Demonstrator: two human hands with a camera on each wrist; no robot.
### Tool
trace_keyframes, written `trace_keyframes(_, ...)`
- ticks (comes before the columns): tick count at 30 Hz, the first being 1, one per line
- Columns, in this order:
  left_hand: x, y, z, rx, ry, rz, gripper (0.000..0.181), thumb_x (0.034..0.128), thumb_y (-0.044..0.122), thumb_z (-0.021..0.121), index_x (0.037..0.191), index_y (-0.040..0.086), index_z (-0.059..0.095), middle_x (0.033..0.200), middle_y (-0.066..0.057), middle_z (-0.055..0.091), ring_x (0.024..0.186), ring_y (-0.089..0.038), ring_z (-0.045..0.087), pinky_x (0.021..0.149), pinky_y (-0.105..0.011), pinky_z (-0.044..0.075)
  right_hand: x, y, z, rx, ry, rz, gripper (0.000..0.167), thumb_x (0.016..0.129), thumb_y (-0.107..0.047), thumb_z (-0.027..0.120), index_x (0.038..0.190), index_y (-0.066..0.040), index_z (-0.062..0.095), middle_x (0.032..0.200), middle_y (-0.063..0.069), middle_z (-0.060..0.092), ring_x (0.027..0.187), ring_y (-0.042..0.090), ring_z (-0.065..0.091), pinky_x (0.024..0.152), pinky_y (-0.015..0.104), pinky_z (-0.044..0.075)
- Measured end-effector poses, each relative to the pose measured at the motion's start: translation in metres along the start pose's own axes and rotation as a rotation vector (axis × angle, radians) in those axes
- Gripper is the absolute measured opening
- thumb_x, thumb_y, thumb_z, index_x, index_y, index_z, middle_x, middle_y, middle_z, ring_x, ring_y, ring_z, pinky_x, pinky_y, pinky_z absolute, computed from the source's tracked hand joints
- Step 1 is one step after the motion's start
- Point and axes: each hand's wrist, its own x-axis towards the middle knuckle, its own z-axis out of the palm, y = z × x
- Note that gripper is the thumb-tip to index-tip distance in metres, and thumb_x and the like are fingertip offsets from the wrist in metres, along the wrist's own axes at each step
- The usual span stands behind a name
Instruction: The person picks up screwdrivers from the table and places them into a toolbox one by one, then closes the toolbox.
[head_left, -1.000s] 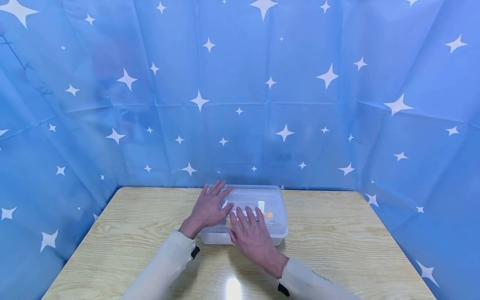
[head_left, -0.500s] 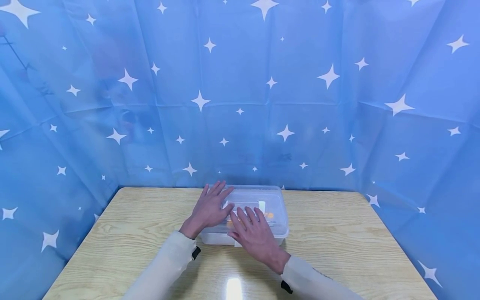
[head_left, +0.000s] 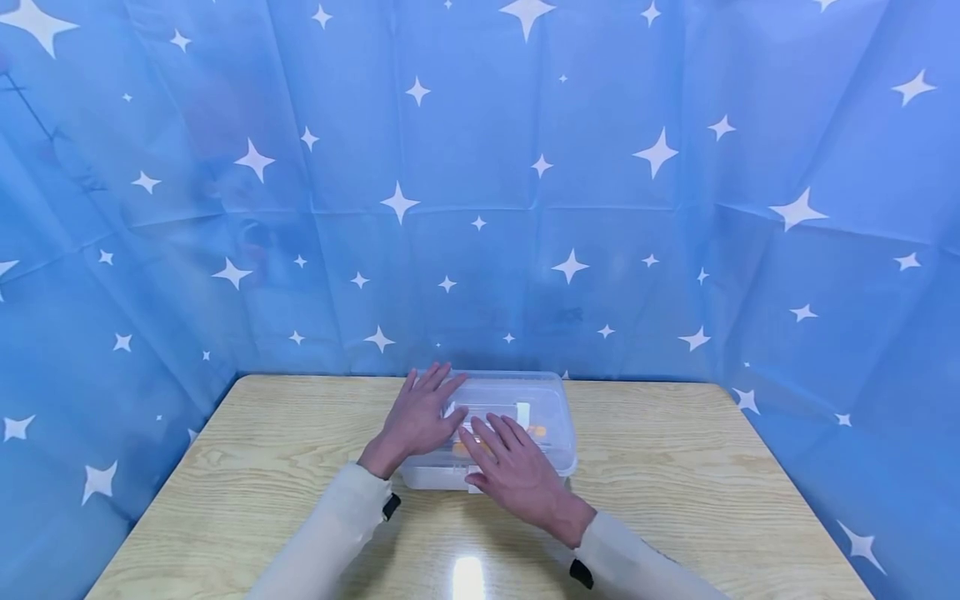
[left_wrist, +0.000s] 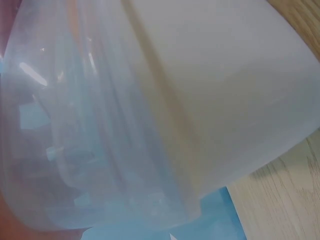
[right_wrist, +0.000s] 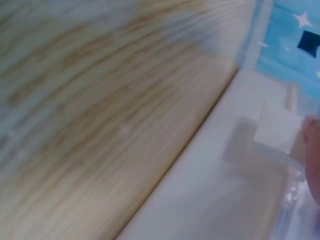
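A clear plastic box [head_left: 555,417] with its lid on stands near the table's back edge, with orange and white items showing dimly through the lid. My left hand [head_left: 420,421] lies spread on the lid's left part, its fingers pointing to the back. Over the front part of the lid is my right hand [head_left: 521,475], fingers extended. In the right wrist view its thumb [right_wrist: 313,155] meets the edge of a whitish latch tab [right_wrist: 277,130] on the box's front wall. The left wrist view shows the box's translucent side [left_wrist: 235,95] close up.
The box rests on a light wood-grain table [head_left: 675,467]. A blue curtain with white stars [head_left: 480,167] hangs behind the table and along both sides. A bright light reflection lies on the table near the front.
My right hand has shifted slightly right and toward me, and its thumb has come to the latch tab at the front. My left hand and the box have stayed put.
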Motion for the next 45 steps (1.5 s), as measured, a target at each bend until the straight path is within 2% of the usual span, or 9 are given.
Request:
trace_keyframes(4, -0.001, -0.001, 0.000, 0.001, -0.005, -0.008, 0.055, 0.0991, 0.042, 0.053, 0.149, 0.019, 0.046, 0.158, -0.014, 0.036, 0.149, -0.033, 0.025, 0.122, -0.055, 0.012, -0.001, 0.003, -0.008, 0.014, -0.088, -0.018, 0.082, 0.089, -0.054, 0.067, 0.151, -0.011, 0.037, 0.149, 0.010, 0.047, 0.133, 0.029, 0.049, 0.113, 0.042, 0.039)
trace_keyframes(8, -0.001, -0.001, 0.000, -0.009, -0.012, -0.016, 0.056, 0.0991, 0.042, 0.053, 0.149, 0.020, 0.046, 0.158, -0.013, 0.035, 0.149, -0.032, 0.025, 0.122, -0.055, 0.011, -0.001, 0.005, -0.013, 0.025, -0.139, -0.010, 0.097, 0.078, -0.057, 0.077, 0.153, -0.015, 0.033, 0.152, 0.007, 0.044, 0.136, 0.028, 0.046, 0.114, 0.043, 0.038)
trace_keyframes(13, -0.002, -0.001, 0.002, -0.017, -0.010, -0.019, 0.056, 0.0991, 0.043, 0.053, 0.150, 0.020, 0.046, 0.158, -0.012, 0.035, 0.150, -0.032, 0.024, 0.122, -0.055, 0.011, -0.002, 0.004, -0.014, 0.039, -0.151, 0.008, 0.096, 0.079, -0.056, 0.076, 0.154, -0.016, 0.032, 0.153, 0.007, 0.044, 0.135, 0.029, 0.046, 0.112, 0.047, 0.039)
trace_keyframes(20, -0.002, -0.001, 0.003, -0.016, 0.000, -0.013, 0.056, 0.0989, 0.043, 0.053, 0.149, 0.020, 0.046, 0.158, -0.013, 0.036, 0.149, -0.032, 0.025, 0.122, -0.056, 0.012, -0.002, 0.003, -0.013, 0.046, -0.145, 0.017, 0.096, 0.079, -0.056, 0.077, 0.154, -0.017, 0.033, 0.153, 0.006, 0.044, 0.134, 0.028, 0.047, 0.112, 0.046, 0.039)
trace_keyframes(24, -0.002, -0.001, 0.002, -0.010, -0.008, -0.014, 0.056, 0.0990, 0.042, 0.053, 0.150, 0.020, 0.045, 0.158, -0.012, 0.035, 0.150, -0.032, 0.025, 0.122, -0.056, 0.012, -0.002, 0.002, -0.014, 0.047, -0.167, 0.028, 0.095, 0.080, -0.056, 0.076, 0.154, -0.017, 0.033, 0.152, 0.008, 0.043, 0.134, 0.028, 0.047, 0.114, 0.045, 0.037)
trace_keyframes(33, 0.000, -0.001, 0.002, -0.004, -0.010, -0.012, 0.056, 0.0993, 0.043, 0.052, 0.150, 0.020, 0.045, 0.158, -0.013, 0.035, 0.149, -0.033, 0.025, 0.122, -0.055, 0.012, -0.001, -0.001, -0.017, -0.026, -0.254, 0.062, 0.101, 0.080, -0.061, 0.073, 0.153, -0.005, 0.030, 0.155, 0.014, 0.039, 0.140, 0.026, 0.042, 0.116, 0.042, 0.034)
trace_keyframes(41, 0.001, 0.000, 0.002, -0.005, -0.010, -0.016, 0.056, 0.0995, 0.043, 0.052, 0.150, 0.020, 0.045, 0.158, -0.012, 0.035, 0.150, -0.031, 0.024, 0.123, -0.053, 0.010, -0.001, 0.001, -0.017, -0.029, -0.273, 0.063, 0.100, 0.082, -0.061, 0.071, 0.154, -0.005, 0.031, 0.154, 0.011, 0.042, 0.141, 0.024, 0.041, 0.118, 0.041, 0.032)
trace_keyframes(45, 0.001, -0.001, 0.003, -0.006, -0.008, -0.016, 0.056, 0.0995, 0.043, 0.051, 0.150, 0.021, 0.045, 0.158, -0.012, 0.035, 0.150, -0.032, 0.024, 0.123, -0.053, 0.010, -0.001, 0.003, -0.018, 0.007, -0.249, 0.053, 0.099, 0.081, -0.058, 0.074, 0.153, -0.006, 0.032, 0.153, 0.012, 0.042, 0.140, 0.024, 0.041, 0.117, 0.041, 0.034)
